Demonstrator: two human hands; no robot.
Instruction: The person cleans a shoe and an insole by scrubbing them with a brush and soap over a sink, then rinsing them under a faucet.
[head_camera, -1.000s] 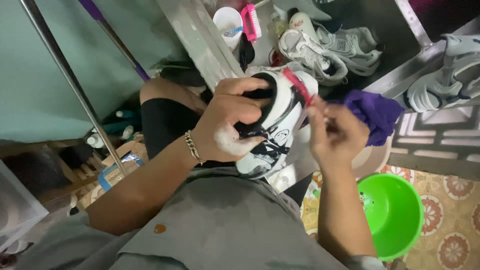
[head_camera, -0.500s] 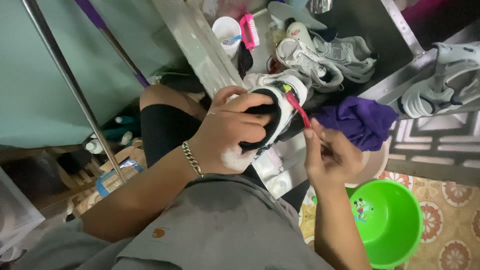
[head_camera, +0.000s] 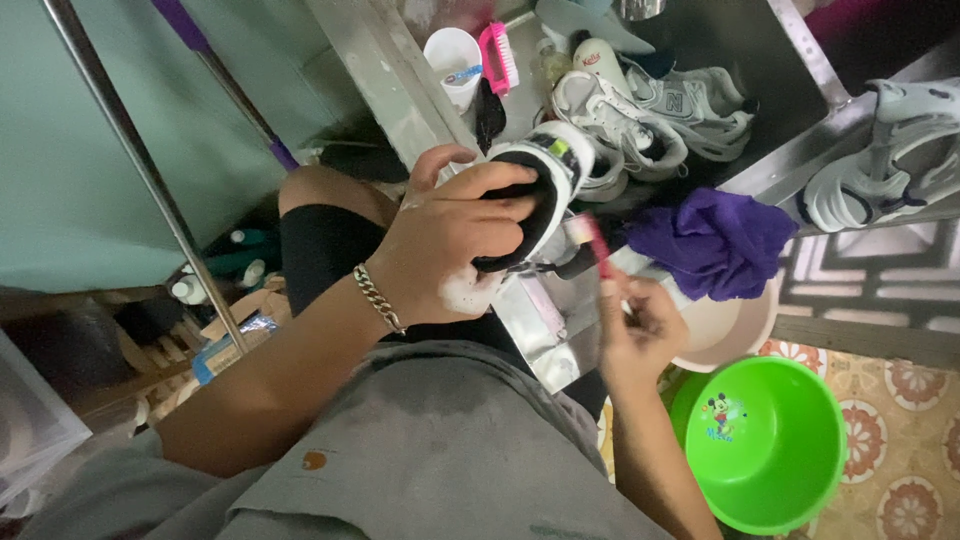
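Note:
My left hand (head_camera: 450, 245), soapy and with a chain bracelet on the wrist, grips a white and black sneaker (head_camera: 545, 170) by its opening, fingers inside the collar. My right hand (head_camera: 640, 325) holds a small pink-red brush (head_camera: 592, 240), much like a toothbrush, just below and to the right of the shoe's side. The brush head points up towards the shoe; I cannot tell whether it touches it. Foam clings to the heel of my left hand.
A purple cloth (head_camera: 715, 240) lies over a pale basin (head_camera: 725, 325). A green plastic bucket (head_camera: 770, 445) stands on the patterned floor at lower right. Grey sneakers (head_camera: 650, 100), a white cup (head_camera: 452, 55), a pink scrub brush (head_camera: 497, 55) and a metal pole (head_camera: 140, 170) are nearby.
My left hand turned the shoe so that its side faces away and lifted it slightly. My right hand dropped lower with the brush, away from the shoe's upper edge.

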